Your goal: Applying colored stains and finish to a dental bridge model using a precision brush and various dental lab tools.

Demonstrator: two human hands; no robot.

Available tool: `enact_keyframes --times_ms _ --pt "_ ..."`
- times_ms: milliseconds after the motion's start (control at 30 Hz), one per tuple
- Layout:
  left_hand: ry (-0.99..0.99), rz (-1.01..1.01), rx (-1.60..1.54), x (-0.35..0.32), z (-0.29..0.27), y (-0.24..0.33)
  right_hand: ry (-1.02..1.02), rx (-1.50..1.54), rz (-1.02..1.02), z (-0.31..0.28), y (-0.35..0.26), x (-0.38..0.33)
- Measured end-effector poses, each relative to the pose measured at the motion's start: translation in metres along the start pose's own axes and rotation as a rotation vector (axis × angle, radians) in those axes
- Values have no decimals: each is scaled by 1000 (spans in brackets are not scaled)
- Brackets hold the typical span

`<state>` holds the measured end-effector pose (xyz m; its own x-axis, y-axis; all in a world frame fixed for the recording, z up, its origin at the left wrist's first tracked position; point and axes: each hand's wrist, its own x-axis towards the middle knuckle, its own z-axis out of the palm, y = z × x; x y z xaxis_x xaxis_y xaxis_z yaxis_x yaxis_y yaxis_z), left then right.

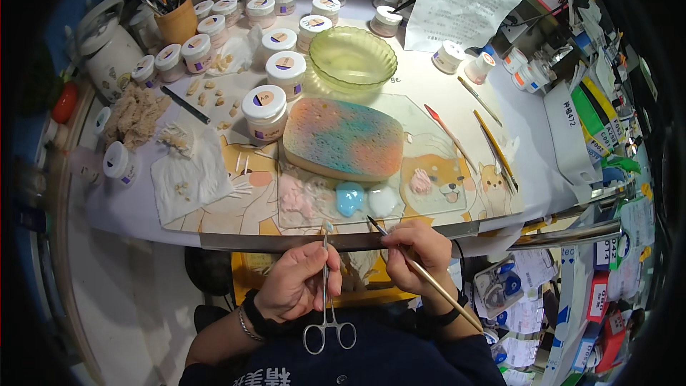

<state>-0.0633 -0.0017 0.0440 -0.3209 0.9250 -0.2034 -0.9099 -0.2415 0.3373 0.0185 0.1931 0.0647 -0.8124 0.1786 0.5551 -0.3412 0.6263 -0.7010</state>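
Observation:
My left hand [293,282], at the table's front edge, is closed round metal locking forceps [329,327] with the ring handles pointing down toward me. A tiny whitish, tooth-like piece [328,226] sits at their tips. In my right hand [421,251] is a thin paintbrush [444,294], its dark tip pointing up and left, apart from the piece. Just beyond both hands, a clear glass plate [329,219] bears a blue blob [350,199], a white blob [384,201] and pink paste [296,200]. Behind these lies a speckled multicoloured sponge [343,139].
Several white-lidded jars [265,109] stand behind and left of the sponge, near a green glass bowl [353,59]. More brushes [494,150] lie at the right. A crumpled tissue [189,177] and small tooth-coloured pieces [201,99] lie at the left.

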Motion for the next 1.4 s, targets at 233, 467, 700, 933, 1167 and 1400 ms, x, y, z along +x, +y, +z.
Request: enact_keyframes --times_ms 233,467,700,933,1167,1400 --pt "93 -7 19 0 3 2 -97 24 -31 -1 -1 4" --pt "85 -8 -5 -1 4 3 -105 -125 -133 5 0 7" --pt "92 6 1 0 1 1 -19 -50 -117 8 -2 6" --pt "33 -2 -30 0 -1 1 -52 -47 -79 9 0 9" --pt "127 6 -24 -1 5 -2 -33 -66 -209 13 0 1" --pt "118 32 -37 1 7 -3 -83 119 -314 31 -1 -1"
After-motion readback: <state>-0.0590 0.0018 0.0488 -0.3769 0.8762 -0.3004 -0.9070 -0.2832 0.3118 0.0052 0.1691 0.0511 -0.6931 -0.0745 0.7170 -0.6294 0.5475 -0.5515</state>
